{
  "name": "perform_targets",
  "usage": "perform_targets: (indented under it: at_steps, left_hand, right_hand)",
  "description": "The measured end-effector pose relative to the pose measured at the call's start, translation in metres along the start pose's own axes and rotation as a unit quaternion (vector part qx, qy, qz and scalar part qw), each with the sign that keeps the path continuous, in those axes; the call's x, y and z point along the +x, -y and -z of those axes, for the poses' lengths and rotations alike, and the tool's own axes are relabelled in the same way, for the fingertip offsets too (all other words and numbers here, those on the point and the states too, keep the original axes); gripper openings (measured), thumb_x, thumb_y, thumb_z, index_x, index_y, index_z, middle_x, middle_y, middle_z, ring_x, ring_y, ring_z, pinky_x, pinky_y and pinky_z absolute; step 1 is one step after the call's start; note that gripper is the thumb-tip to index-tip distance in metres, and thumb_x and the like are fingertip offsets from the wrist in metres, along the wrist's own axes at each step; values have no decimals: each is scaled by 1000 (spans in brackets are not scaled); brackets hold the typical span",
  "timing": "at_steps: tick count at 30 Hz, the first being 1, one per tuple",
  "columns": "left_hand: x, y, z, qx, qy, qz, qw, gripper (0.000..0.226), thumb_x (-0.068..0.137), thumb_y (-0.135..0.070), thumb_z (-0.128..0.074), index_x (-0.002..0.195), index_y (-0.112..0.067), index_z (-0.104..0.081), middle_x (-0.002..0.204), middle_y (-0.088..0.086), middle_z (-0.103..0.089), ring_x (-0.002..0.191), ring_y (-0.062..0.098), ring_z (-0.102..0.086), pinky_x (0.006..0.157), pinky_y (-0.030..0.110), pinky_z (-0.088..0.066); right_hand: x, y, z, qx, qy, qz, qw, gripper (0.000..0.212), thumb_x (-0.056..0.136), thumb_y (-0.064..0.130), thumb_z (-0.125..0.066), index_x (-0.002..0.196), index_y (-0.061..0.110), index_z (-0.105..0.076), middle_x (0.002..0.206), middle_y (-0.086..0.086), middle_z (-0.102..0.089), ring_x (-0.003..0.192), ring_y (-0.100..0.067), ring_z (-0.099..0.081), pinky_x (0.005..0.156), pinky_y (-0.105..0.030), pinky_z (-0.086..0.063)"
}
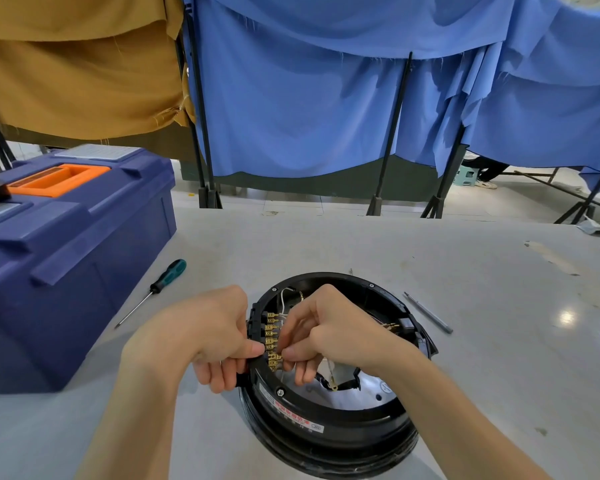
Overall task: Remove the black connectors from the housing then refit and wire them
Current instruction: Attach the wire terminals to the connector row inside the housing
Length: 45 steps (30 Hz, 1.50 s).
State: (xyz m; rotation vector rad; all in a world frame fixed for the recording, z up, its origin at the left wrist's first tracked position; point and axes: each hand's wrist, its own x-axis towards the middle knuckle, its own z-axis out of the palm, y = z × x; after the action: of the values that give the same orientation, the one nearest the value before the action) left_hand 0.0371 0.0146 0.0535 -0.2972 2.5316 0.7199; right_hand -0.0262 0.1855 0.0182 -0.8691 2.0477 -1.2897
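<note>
Looks like a workshop bench to me: scuffed grey worktable (378, 247), big blue toolbox (66, 244), a screwdriver (160, 285) lying loose, and an opened-up black housing (326, 433). Behind it, cloth sheets (291, 98) in blue and tan hang on black stands (389, 140).

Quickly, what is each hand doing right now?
Left hand: grips the edge of the black housing.
Right hand: pinches at the brass terminals.

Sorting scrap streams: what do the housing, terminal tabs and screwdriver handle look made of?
The housing looks like moulded black plastic, semi-gloss with highlights on the rim. The terminal tabs look like brass or brass-plated metal: shiny yellow-gold. The screwdriver handle is green and black, probably plastic or rubber; unclear which.
</note>
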Motion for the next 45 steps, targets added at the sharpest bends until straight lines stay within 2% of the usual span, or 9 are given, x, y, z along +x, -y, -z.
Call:
perform_targets:
  at_steps: [13,22,27,31,34,39,41,43,45]
  left_hand:
    - [-1,-2,0,-1,3,7,1000,37,97,-27,-56,71,-2,-65,62,8,-70,48,16,-62,49,22,-51]
    - [0,-3,0,-4,0,11,1000,37,97,-25,-56,70,-1,-64,62,10,-69,48,20,-61,48,22,-50]
    - [0,-4,0,-4,2,14,1000,38,97,-25,-56,70,0,-64,62,11,-70,49,21,-61,49,23,-51]
    - [-1,-4,-1,-7,2,18,1000,39,97,-25,-56,69,0,-63,62,12,-70,50,23,-59,50,23,-49]
    - [-1,-4,-1,-13,3,17,1000,39,97,-24,-56,69,1,-63,63,14,-69,50,24,-57,51,25,-48]
    - [-2,-5,-1,-20,1,19,1000,37,97,-23,-56,73,4,-63,63,15,-68,52,26,-54,49,25,-45]
    - [-2,-6,-1,-21,0,18,1000,37,97,-22,-56,73,4,-63,63,15,-68,51,26,-55,49,25,-46]
    - [-2,-6,-1,-13,-4,13,1000,37,97,-22,-56,71,2,-62,62,12,-69,49,23,-59,49,23,-49]
    - [-2,-6,-1,-2,-6,9,1000,37,98,-22,-55,70,0,-63,58,7,-70,46,17,-63,50,21,-51]
  right_hand:
    - [-1,1,2,-11,0,23,1000,5,83,-12,-64,84,-8,-66,63,-12,-67,47,-17,-63,52,-24,-56]
    - [-4,5,-2,-27,3,17,999,6,83,-12,-63,84,-6,-65,64,-14,-65,47,-17,-62,52,-24,-56]
    - [-6,10,-6,-117,-24,9,993,11,84,-8,-63,82,3,-65,63,-9,-66,47,-15,-62,54,-25,-55]
    - [-6,14,-11,-206,-51,3,977,15,85,-1,-65,79,13,-66,58,6,-61,42,-4,-58,48,-16,-46]
    - [-4,16,-14,-278,-73,14,958,10,83,4,-69,82,14,-70,64,7,-62,44,2,-51,52,-17,-42]
    - [-6,18,-10,-285,-63,4,956,9,81,0,-72,82,9,-73,51,14,-52,42,3,-52,55,-18,-48]
    - [-7,20,-11,-287,-60,12,956,9,80,-1,-71,83,7,-74,57,9,-58,50,0,-58,60,-22,-53]
    - [-6,20,-14,-308,-84,20,947,13,77,-1,-69,82,8,-75,72,-1,-69,70,-15,-67,73,-33,-57]
    - [-5,20,-20,-340,-109,26,934,18,74,-1,-62,81,9,-74,83,-7,-72,82,-25,-68,77,-38,-56]
